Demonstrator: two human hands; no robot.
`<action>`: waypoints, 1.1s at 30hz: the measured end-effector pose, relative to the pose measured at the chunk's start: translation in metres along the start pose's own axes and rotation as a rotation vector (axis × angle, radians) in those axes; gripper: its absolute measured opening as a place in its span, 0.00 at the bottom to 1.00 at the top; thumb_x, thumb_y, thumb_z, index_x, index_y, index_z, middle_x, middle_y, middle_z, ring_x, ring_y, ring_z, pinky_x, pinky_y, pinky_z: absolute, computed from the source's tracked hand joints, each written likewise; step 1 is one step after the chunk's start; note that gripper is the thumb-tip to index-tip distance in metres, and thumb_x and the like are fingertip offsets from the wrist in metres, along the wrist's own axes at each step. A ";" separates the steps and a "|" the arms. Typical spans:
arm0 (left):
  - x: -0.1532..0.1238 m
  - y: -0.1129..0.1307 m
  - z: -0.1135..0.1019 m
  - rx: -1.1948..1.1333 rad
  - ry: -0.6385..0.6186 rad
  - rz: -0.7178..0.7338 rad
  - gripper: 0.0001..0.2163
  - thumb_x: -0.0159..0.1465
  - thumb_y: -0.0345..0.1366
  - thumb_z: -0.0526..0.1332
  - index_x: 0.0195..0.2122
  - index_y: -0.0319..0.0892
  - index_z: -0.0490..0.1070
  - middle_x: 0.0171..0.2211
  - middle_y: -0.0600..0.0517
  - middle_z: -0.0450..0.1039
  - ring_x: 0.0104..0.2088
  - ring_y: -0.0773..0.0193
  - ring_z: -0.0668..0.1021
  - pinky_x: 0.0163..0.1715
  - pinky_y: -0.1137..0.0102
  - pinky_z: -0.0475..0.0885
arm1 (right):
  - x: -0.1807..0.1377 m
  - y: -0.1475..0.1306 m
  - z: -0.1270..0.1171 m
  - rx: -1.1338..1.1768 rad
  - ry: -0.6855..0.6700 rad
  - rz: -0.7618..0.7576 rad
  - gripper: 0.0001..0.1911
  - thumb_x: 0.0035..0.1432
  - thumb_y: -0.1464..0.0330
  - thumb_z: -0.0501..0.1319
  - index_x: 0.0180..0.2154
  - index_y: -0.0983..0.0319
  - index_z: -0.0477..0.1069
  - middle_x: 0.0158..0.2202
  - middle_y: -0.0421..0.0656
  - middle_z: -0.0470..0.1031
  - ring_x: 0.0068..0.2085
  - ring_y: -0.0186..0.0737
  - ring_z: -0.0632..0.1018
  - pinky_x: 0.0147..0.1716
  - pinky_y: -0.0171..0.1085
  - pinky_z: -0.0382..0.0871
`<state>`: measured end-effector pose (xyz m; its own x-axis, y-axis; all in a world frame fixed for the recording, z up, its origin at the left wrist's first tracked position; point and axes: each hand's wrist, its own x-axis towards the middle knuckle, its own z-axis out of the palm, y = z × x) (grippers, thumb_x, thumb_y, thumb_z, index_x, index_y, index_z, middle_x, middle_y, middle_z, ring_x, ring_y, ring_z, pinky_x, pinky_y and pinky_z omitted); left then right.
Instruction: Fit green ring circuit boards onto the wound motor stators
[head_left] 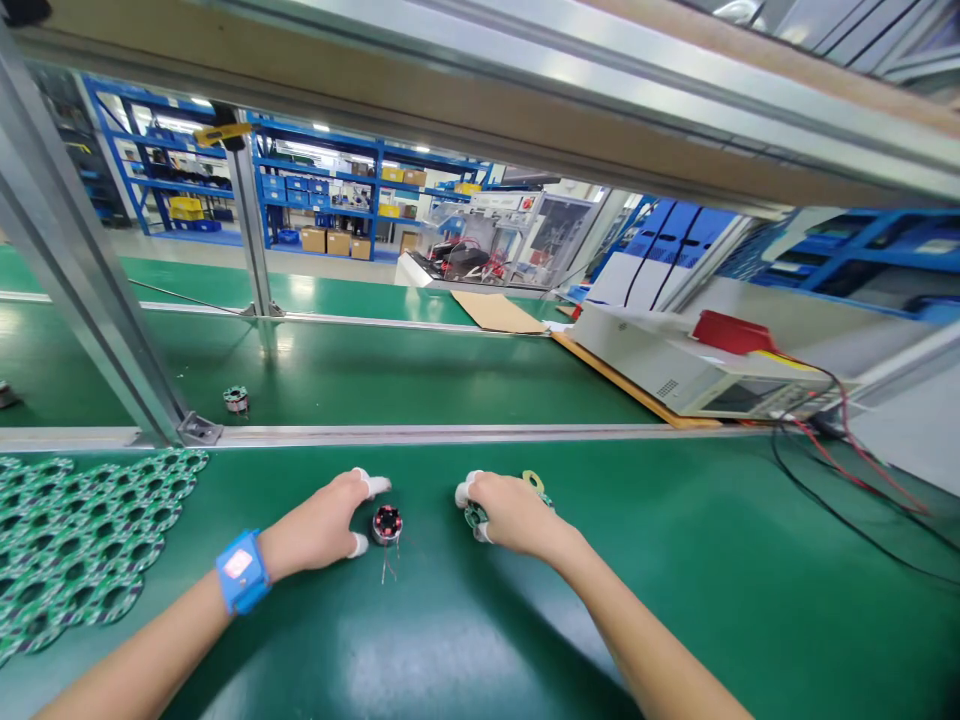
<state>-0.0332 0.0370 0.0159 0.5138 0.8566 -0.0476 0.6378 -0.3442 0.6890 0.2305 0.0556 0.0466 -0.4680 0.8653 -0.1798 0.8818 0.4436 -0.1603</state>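
A wire-wound core point(387, 524) is standing on the green worktop point(405, 650), its thin leads point(387, 566) trailing nearward. Just left of the core, the left hand point(319, 522) is showing a spread grip, white-capped thumb and forefinger pointing toward the core; its remaining fingers are hiding beneath. To the core's right, the right hand point(517, 512) is pinching a green ring board point(474, 515) and covering much of it; I cannot tell whether the board is touching the worktop. Farther right of the core, a yellow ring point(533, 480) is peeking out behind that hand. Well left of the core, a panel of ring boards point(82, 545) is running out of view.
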 end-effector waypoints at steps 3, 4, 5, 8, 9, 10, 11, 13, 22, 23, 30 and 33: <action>0.000 0.012 -0.009 -0.058 0.122 0.005 0.24 0.52 0.24 0.54 0.51 0.42 0.66 0.42 0.50 0.68 0.38 0.63 0.71 0.41 0.70 0.67 | 0.003 -0.010 0.002 0.054 0.080 0.036 0.11 0.41 0.76 0.65 0.32 0.61 0.74 0.32 0.43 0.73 0.33 0.44 0.74 0.31 0.37 0.64; 0.000 0.017 -0.009 -0.081 0.169 0.015 0.19 0.54 0.26 0.54 0.47 0.42 0.68 0.40 0.50 0.69 0.36 0.64 0.71 0.39 0.70 0.67 | 0.005 -0.014 0.002 0.097 0.108 0.028 0.12 0.44 0.74 0.66 0.34 0.61 0.74 0.33 0.42 0.73 0.33 0.42 0.74 0.31 0.36 0.65; 0.001 0.022 -0.008 -0.103 0.204 0.025 0.14 0.57 0.29 0.53 0.43 0.42 0.70 0.37 0.51 0.70 0.35 0.64 0.71 0.37 0.70 0.67 | 0.007 -0.020 0.003 0.189 0.146 0.013 0.13 0.45 0.72 0.65 0.37 0.60 0.73 0.34 0.42 0.73 0.34 0.39 0.73 0.32 0.35 0.65; 0.000 0.035 0.003 -0.110 0.217 0.068 0.07 0.60 0.35 0.55 0.33 0.41 0.71 0.31 0.53 0.69 0.33 0.64 0.70 0.34 0.71 0.66 | 0.014 -0.039 0.009 0.755 0.248 -0.034 0.15 0.46 0.67 0.65 0.38 0.62 0.71 0.34 0.42 0.73 0.33 0.36 0.72 0.29 0.33 0.67; -0.001 0.037 0.006 -0.083 0.218 0.089 0.06 0.59 0.36 0.57 0.32 0.42 0.71 0.31 0.53 0.68 0.33 0.64 0.70 0.34 0.71 0.66 | 0.015 -0.045 0.012 0.985 0.253 -0.030 0.16 0.45 0.64 0.66 0.37 0.63 0.71 0.32 0.42 0.73 0.32 0.36 0.72 0.27 0.33 0.67; -0.002 0.038 0.010 -0.046 0.229 0.115 0.06 0.58 0.37 0.58 0.31 0.42 0.71 0.30 0.52 0.68 0.33 0.63 0.70 0.34 0.70 0.65 | 0.017 -0.051 0.015 1.180 0.240 -0.011 0.16 0.44 0.62 0.66 0.36 0.63 0.71 0.30 0.41 0.72 0.31 0.37 0.72 0.25 0.33 0.67; -0.003 0.039 0.012 -0.006 0.253 0.143 0.06 0.59 0.37 0.58 0.31 0.42 0.71 0.30 0.52 0.67 0.34 0.63 0.69 0.34 0.70 0.65 | 0.017 -0.057 0.018 1.313 0.209 0.018 0.17 0.44 0.58 0.66 0.34 0.63 0.71 0.28 0.40 0.72 0.29 0.36 0.72 0.24 0.32 0.67; -0.005 0.038 0.014 0.048 0.317 0.178 0.09 0.61 0.37 0.53 0.28 0.41 0.69 0.29 0.51 0.66 0.33 0.63 0.68 0.34 0.69 0.63 | 0.017 -0.063 0.021 1.438 0.145 0.077 0.19 0.46 0.53 0.64 0.31 0.64 0.71 0.25 0.40 0.70 0.27 0.35 0.72 0.22 0.32 0.66; 0.007 0.031 0.008 -0.458 0.128 0.002 0.13 0.60 0.40 0.52 0.21 0.39 0.64 0.21 0.54 0.66 0.25 0.66 0.68 0.28 0.72 0.64 | 0.008 -0.061 0.022 0.634 0.487 -0.115 0.19 0.48 0.65 0.65 0.44 0.59 0.71 0.38 0.45 0.71 0.34 0.40 0.71 0.27 0.34 0.68; 0.007 0.029 0.008 -0.460 0.114 0.012 0.14 0.60 0.41 0.51 0.21 0.39 0.64 0.22 0.53 0.66 0.26 0.66 0.68 0.29 0.72 0.64 | 0.008 -0.060 0.022 0.565 0.503 -0.119 0.17 0.49 0.66 0.65 0.44 0.59 0.71 0.38 0.45 0.71 0.35 0.40 0.71 0.27 0.35 0.68; 0.001 0.014 0.011 0.191 0.255 -0.013 0.16 0.49 0.47 0.65 0.33 0.40 0.72 0.33 0.48 0.68 0.37 0.56 0.68 0.37 0.65 0.64 | 0.017 -0.053 0.025 0.481 0.416 -0.050 0.12 0.49 0.67 0.64 0.39 0.61 0.73 0.33 0.43 0.73 0.33 0.39 0.72 0.30 0.35 0.67; 0.001 0.011 0.017 0.278 0.210 -0.028 0.13 0.51 0.45 0.65 0.30 0.40 0.72 0.31 0.49 0.68 0.35 0.58 0.68 0.34 0.67 0.63 | 0.021 -0.055 0.030 0.503 0.290 -0.125 0.12 0.48 0.68 0.65 0.38 0.60 0.73 0.33 0.41 0.73 0.33 0.38 0.72 0.29 0.33 0.66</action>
<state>-0.0162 0.0275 0.0107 0.3830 0.9177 0.1056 0.7970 -0.3860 0.4646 0.1703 0.0421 0.0221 -0.4688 0.8734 0.1316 0.6517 0.4426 -0.6160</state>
